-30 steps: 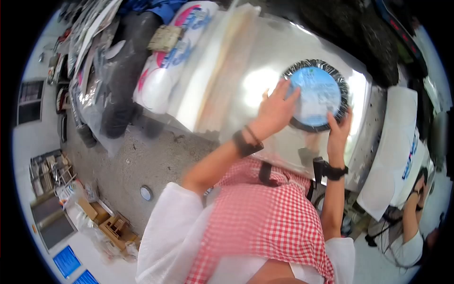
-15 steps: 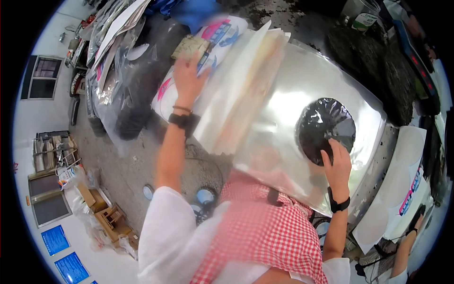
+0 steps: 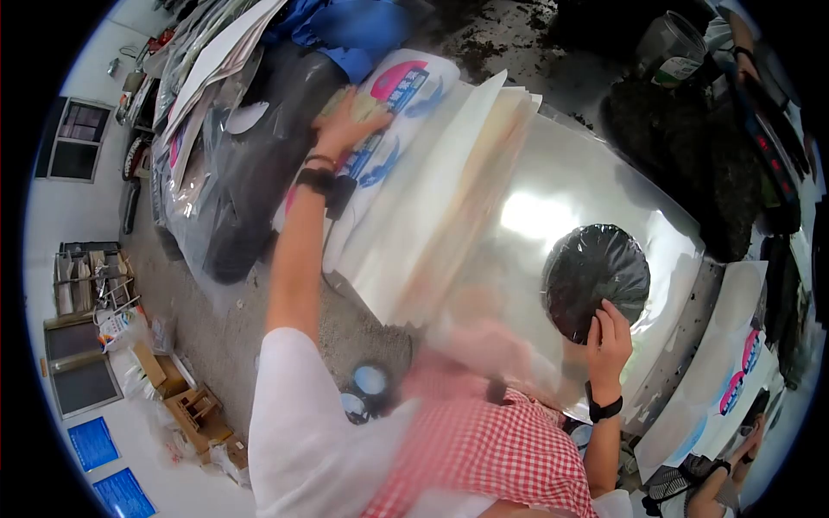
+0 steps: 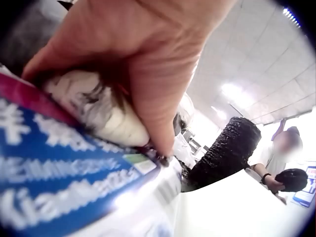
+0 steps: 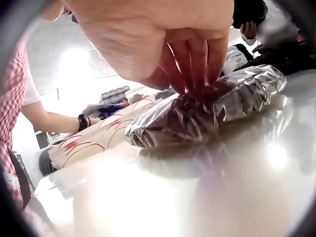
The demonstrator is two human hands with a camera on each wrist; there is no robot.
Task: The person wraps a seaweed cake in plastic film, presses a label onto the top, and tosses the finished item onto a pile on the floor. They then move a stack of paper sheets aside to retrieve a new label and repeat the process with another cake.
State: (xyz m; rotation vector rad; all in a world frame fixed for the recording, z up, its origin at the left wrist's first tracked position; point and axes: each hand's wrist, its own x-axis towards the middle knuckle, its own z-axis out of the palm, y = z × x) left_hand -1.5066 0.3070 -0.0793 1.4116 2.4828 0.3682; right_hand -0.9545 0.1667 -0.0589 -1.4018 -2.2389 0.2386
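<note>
In the head view my left hand (image 3: 347, 128) is over a white package (image 3: 406, 95) with blue and pink print. Its thumb and fingers curl round a cream-coloured wad with grey marks (image 4: 101, 111), which lies against the print in the left wrist view. On the shiny tabletop (image 3: 522, 268) lies a flat black round cake (image 3: 596, 272) wrapped in clear film. Bent fingers of my right hand (image 3: 611, 350) rest their tips on its near edge. The right wrist view shows crinkled film on the cake (image 5: 207, 116) under those fingertips.
Large translucent sheets (image 3: 432, 198) lie between the package and the shiny surface. Beyond stand a dark heap (image 3: 682, 147) and a clear jar (image 3: 672, 52). At right are white printed sheets (image 3: 699, 371) and another person's arm (image 3: 721, 483). Plastic-covered stacks (image 3: 224, 155) fill the left.
The round cake has been turned from its blue-labelled face to its black face. My left hand has left it and moved left to the wad; my right hand has stayed beside the cake.
</note>
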